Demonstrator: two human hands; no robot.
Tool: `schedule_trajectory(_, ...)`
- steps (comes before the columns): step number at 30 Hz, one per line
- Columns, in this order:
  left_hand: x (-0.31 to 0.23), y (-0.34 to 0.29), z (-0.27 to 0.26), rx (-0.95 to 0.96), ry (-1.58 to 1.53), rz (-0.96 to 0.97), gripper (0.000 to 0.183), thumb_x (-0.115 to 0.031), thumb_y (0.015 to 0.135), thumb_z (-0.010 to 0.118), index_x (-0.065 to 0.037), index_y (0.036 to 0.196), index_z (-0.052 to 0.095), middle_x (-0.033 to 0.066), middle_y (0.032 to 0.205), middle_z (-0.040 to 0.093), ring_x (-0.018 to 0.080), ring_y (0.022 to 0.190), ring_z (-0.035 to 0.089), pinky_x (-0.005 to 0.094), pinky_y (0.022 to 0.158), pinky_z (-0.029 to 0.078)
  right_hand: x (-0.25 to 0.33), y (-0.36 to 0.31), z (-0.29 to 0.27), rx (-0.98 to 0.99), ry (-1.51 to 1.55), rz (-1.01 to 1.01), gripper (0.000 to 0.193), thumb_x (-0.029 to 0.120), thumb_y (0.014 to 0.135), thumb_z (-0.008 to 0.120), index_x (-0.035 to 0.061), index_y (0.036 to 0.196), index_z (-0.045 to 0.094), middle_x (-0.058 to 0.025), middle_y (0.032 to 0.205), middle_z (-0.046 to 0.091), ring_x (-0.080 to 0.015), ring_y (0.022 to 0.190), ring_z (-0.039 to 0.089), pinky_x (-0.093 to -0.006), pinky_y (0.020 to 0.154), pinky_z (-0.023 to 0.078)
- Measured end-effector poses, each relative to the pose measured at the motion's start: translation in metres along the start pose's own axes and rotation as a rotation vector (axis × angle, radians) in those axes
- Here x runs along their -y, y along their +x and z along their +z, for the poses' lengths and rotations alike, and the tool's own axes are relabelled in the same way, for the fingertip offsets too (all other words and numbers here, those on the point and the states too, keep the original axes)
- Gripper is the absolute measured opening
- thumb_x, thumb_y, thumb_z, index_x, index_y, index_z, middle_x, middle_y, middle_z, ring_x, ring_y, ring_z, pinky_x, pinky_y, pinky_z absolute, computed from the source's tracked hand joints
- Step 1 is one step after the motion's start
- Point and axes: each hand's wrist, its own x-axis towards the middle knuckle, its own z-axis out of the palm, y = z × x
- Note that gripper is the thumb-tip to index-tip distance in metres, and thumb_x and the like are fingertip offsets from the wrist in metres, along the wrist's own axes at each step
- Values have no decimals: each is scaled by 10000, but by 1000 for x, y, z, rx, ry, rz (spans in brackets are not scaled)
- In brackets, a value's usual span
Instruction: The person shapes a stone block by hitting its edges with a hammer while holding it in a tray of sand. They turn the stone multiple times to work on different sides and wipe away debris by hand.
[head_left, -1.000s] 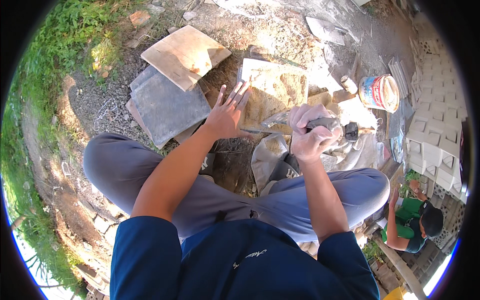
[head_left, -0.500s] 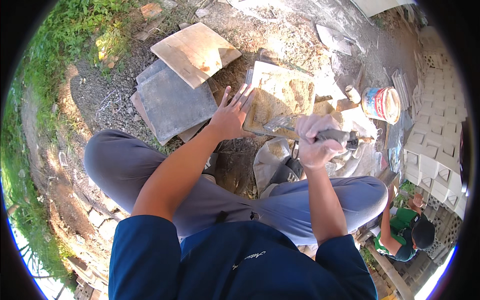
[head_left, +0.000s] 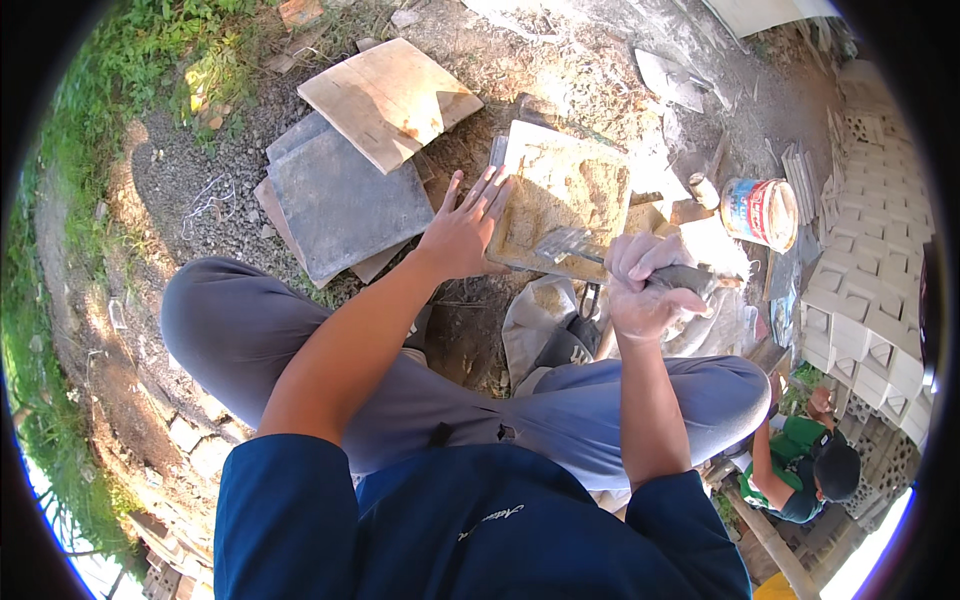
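Slab (head_left: pixel 565 195), squarish, grainy, tan-surfaced

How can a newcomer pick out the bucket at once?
Begin at the stacked pale blocks along the right side. To their left, ahead and to the right of the right hand, is the bucket. Its red, white and blue side sets it apart from the plain grey strips beside it.

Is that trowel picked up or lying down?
Picked up: the right hand grips the trowel by its handle, its blade over the sandy square slab. Whether blade and slab touch, I cannot tell.
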Motion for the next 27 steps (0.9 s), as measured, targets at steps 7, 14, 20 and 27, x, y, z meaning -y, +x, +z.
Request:
schedule_trajectory(7,-4,0,-3,10,6,-5,1302,-705,655,735,0,1553,108,145,1622,159,283,1518,105,575,1208,74,2,2,2,-61,42,17,749,801,793,493,57,722,452,29,545,345,-96,471,291,-278,452,226)
schedule_trajectory(14,-2,-2,-1,9,4,-16,1289,-703,662,728,-2,1554,115,147,1624,161,271,1519,108,582,1206,74,-2,1,3,-41,35,42,762,815,756,520,56,727,453,24,554,360,-93,481,308,-272,454,244)
schedule_trajectory(20,-4,3,0,-2,-4,-8,1319,-708,636,743,-3,1554,110,158,1624,157,278,1521,82,566,1214,59,-6,3,0,73,77,46,789,867,738,473,79,757,457,14,570,372,-115,491,301,-294,480,246)
schedule_trajectory(27,-7,7,-3,41,-2,-29,1312,-701,629,752,5,1548,138,142,1628,148,278,1521,84,554,1219,59,3,12,-6,105,173,66,797,872,728,487,76,727,440,16,560,361,-108,483,284,-298,473,227)
